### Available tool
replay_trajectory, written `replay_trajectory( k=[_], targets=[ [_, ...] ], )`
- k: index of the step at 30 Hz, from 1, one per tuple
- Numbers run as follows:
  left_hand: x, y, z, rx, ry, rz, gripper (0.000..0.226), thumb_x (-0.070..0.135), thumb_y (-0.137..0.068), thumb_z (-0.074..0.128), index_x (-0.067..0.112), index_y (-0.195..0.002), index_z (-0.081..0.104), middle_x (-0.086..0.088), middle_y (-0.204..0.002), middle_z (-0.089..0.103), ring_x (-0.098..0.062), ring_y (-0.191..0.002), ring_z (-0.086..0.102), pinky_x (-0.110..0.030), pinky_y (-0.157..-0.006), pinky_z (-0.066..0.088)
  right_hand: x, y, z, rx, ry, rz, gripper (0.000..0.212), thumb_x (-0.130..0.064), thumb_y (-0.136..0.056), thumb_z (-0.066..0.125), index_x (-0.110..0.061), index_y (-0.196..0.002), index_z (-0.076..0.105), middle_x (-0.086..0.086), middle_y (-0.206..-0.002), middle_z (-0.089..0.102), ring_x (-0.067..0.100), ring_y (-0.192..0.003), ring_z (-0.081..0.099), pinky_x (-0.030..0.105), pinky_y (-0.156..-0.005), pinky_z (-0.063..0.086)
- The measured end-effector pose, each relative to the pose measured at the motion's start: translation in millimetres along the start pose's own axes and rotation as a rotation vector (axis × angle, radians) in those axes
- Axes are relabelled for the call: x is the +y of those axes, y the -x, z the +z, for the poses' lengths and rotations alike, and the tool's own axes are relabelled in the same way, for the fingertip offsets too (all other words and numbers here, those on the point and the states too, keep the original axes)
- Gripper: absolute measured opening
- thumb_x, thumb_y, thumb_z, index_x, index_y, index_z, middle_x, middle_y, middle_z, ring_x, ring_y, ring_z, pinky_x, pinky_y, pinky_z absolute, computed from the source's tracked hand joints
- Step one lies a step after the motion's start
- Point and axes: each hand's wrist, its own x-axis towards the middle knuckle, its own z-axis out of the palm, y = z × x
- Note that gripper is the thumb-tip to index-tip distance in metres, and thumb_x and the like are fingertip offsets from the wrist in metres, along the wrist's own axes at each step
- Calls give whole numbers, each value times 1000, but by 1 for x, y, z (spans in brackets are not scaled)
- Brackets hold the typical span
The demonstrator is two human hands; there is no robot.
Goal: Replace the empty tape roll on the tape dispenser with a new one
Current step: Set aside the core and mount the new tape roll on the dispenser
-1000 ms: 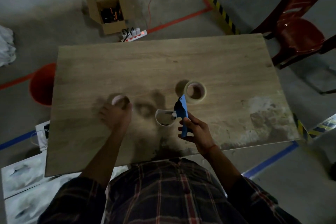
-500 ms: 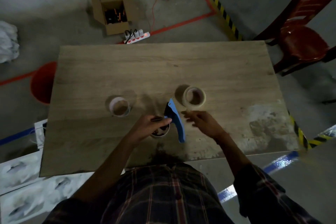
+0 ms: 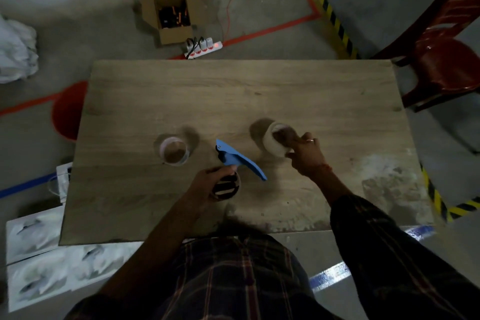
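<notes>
Two rolls: right hand point(image 3: 305, 154) grip around new tape roll point(image 3: 272, 144), left hand point(image 3: 207, 184) grip around tape dispenser point(image 3: 235, 163), empty roll point(image 3: 174, 150) apart.

tape dispenser point(image 3: 240, 161) blue | new roll point(image 3: 275, 141) cream | shirt point(image 3: 233, 280) plaid

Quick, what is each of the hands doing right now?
Left hand: closed on the tape dispenser.
Right hand: gripping the new tape roll.

no readable text, labels or numbers anywhere
</notes>
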Motion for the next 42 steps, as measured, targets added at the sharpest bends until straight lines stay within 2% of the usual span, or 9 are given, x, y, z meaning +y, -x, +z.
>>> replay_trajectory(
  k=[5,7,12,15,18,23,27,35,42],
  targets=[
    [7,-6,-4,-19,-3,46,19,29,-87,73,10,-89,70,-17,-91,62,-29,-78,64,-29,-61,46,-9,40,-21,84,-666,286,60,-43,-83,70,-5,-128,54,15,-113,67,34,-99,59,43,-83,50],
    [11,-6,-1,-48,21,56,20,29,-86,73,10,-89,67,-17,-88,60,-28,-74,62,-29,-59,46,-19,64,-43,125,-880,345,67,-51,-77,79,-8,-122,55,5,-110,67,18,-96,65,23,-71,53],
    [15,-3,6,-82,97,123,25,23,-85,73,6,-101,65,-13,-90,68,-29,-86,68,-34,-70,57,-58,128,-79,333,-976,388,64,-55,-68,76,-21,-116,50,-5,-105,59,-5,-81,57,12,-66,48],
    [13,-5,8,-52,132,181,8,13,-85,72,10,-92,69,-8,-82,70,-28,-82,68,-36,-74,55,-78,155,-96,331,-1263,326,51,-33,-80,79,-21,-119,48,10,-102,65,6,-81,64,19,-68,53],
    [13,-1,10,-45,116,200,7,10,-91,65,12,-93,71,-5,-82,74,-25,-81,71,-39,-76,54,-97,168,-109,316,-1441,279,40,-15,-81,71,-12,-117,53,2,-82,71,7,-73,66,18,-63,52],
    [10,6,11,-40,106,235,11,11,-90,66,9,-100,68,-7,-86,76,-28,-84,71,-40,-75,54,-118,169,-103,335,-1598,397,46,-22,-69,81,-7,-110,67,-2,-85,73,10,-76,66,21,-64,53],
    [7,11,10,-93,136,212,39,16,-91,66,7,-127,57,-17,-118,72,-31,-105,69,-40,-76,55,-127,170,-98,329,-1531,461,54,-29,-63,90,-15,-112,71,12,-105,77,25,-95,73,34,-72,58],
    [7,16,10,-32,48,271,53,22,-89,69,7,-136,49,-13,-118,73,-28,-109,70,-36,-76,50,-146,176,-105,316,-1327,370,54,-29,-61,92,-18,-104,61,4,-94,72,8,-76,71,22,-59,56],
    [6,21,14,-47,34,307,62,32,-81,72,10,-134,50,-10,-117,74,-30,-112,68,-39,-78,49,-155,178,-94,350,-975,210,55,-35,-74,83,-22,-114,49,-14,-101,62,1,-91,64,16,-66,53]
  ],
)
